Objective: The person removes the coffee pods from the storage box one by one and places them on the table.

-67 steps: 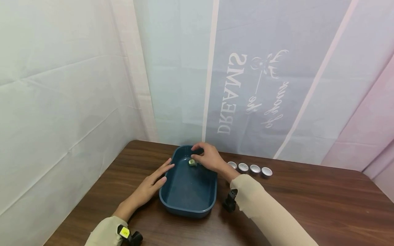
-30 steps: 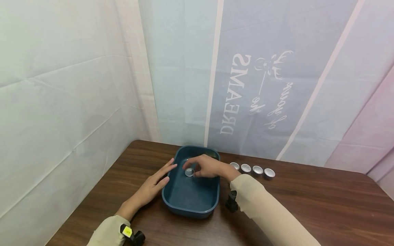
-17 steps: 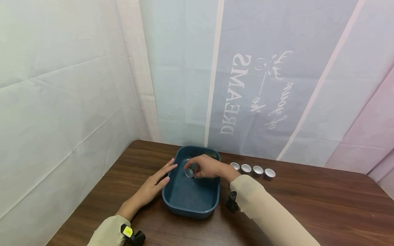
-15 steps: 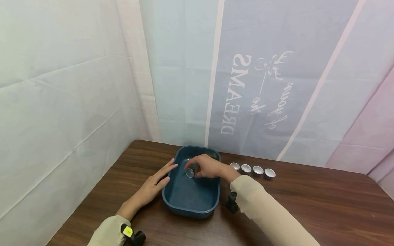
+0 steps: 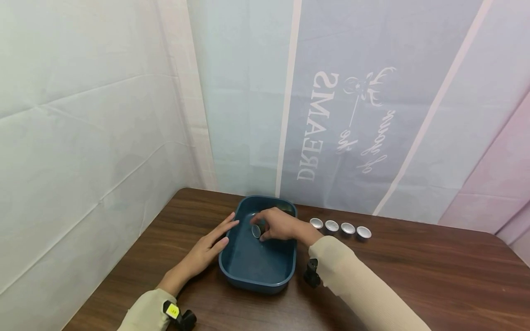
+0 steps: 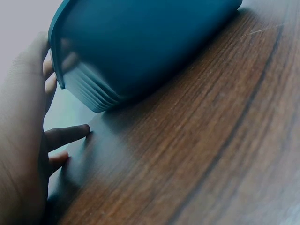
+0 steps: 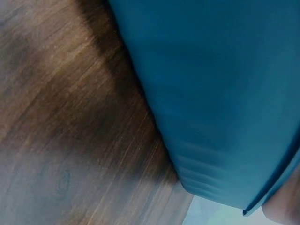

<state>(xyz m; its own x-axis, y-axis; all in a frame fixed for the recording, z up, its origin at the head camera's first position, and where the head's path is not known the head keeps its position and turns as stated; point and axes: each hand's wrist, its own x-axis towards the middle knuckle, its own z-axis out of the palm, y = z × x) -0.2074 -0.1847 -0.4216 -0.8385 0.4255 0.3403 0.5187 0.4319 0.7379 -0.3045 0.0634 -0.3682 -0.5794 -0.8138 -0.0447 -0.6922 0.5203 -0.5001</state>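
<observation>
At frame centre, the right hand (image 5: 278,225) is pinching a small metal cup (image 5: 256,231) inside the blue tub (image 5: 256,278), tilting it on edge. The left hand (image 5: 205,246) is resting flat, fingers spread, against the tub's left wall. Four cups (image 5: 340,228) are already sitting in a row to the right; this one isn't out yet.

From my remote head view, the only legible text is white lettering on the pale blue backdrop curtain (image 5: 331,115) behind the table, and it appears mirror-reversed and tilted. I read the block capitals (image 5: 316,126) as "DREAMS", with a line of cursive script (image 5: 372,142) beside it that seems to read "of your", a smaller cursive "the" (image 5: 342,143) between them, and a deer-head emblem with antlers (image 5: 366,85) above. The yellow tag (image 5: 171,311) on my left wrist strap bears marks too small to read, and neither wrist view shows any writing.
</observation>
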